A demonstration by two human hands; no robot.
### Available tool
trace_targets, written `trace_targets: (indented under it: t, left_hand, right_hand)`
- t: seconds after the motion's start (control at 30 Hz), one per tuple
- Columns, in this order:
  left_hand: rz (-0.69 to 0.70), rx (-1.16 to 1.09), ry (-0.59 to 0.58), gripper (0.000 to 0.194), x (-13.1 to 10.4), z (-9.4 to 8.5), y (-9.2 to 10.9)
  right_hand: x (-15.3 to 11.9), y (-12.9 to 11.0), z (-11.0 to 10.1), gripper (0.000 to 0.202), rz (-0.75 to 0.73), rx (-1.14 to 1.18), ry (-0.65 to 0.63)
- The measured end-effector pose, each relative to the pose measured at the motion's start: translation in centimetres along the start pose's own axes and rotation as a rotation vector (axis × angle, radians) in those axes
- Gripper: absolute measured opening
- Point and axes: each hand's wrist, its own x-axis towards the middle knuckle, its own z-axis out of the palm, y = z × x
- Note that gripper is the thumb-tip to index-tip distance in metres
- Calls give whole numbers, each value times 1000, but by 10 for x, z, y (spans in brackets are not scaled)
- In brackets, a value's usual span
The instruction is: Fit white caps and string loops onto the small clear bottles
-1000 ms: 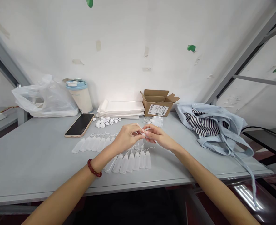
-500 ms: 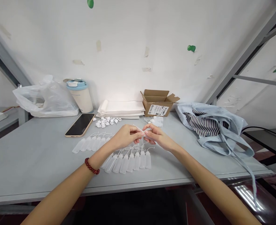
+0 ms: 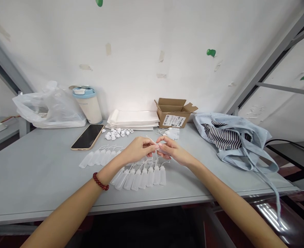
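My left hand [image 3: 141, 150] and my right hand [image 3: 173, 150] meet above the middle of the grey table [image 3: 51, 179]. Between their fingertips is a small whitish translucent piece with a thin tube sticking up; the fingers hide most of it. Both hands are pinched closed on it. Just below them lies a row of translucent squeeze bottles [image 3: 143, 179] with thin bent tubes. A second row of such bottles [image 3: 100, 157] is partly behind my left forearm. Several small white caps [image 3: 118, 133] lie in a pile behind my left hand.
At the back are a plastic bag [image 3: 51, 106], a cup [image 3: 88, 106], a stack of white sheets [image 3: 133, 119], a cardboard box [image 3: 174, 117] and small clear parts [image 3: 172, 133]. A phone [image 3: 87, 137] lies left, a blue cloth bag [image 3: 255, 131] right.
The whole view has shifted very slightly. Both hands keep nearly the same pinched pose over the bottles.
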Motion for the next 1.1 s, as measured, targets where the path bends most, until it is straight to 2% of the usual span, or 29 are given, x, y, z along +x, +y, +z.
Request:
trace_targets:
  t: [0.23, 0.43, 0.63, 0.87, 0.97, 1.1]
  left_hand:
    - [78, -121, -20, 20, 1, 0, -4]
    - [3, -91, -26, 25, -2, -3, 4]
    - [20, -66, -69, 26, -2, -2, 1]
    - [95, -59, -23, 23, -4, 2, 5]
    - [56, -90, 25, 25, -2, 1, 6]
    - [-35, -137, 170, 31, 2, -4, 0]
  right_hand:
    - [0, -1, 0, 25, 17, 15, -29]
    - [-1, -3, 2, 29, 13, 4, -23]
    - [-2, -2, 1, 30, 28, 23, -46]
    - [-1, -5, 0, 31, 57, 110, -30]
    - [-1, -4, 0, 31, 31, 77, 4]
    - [1, -3, -1, 32, -41, -68, 115]
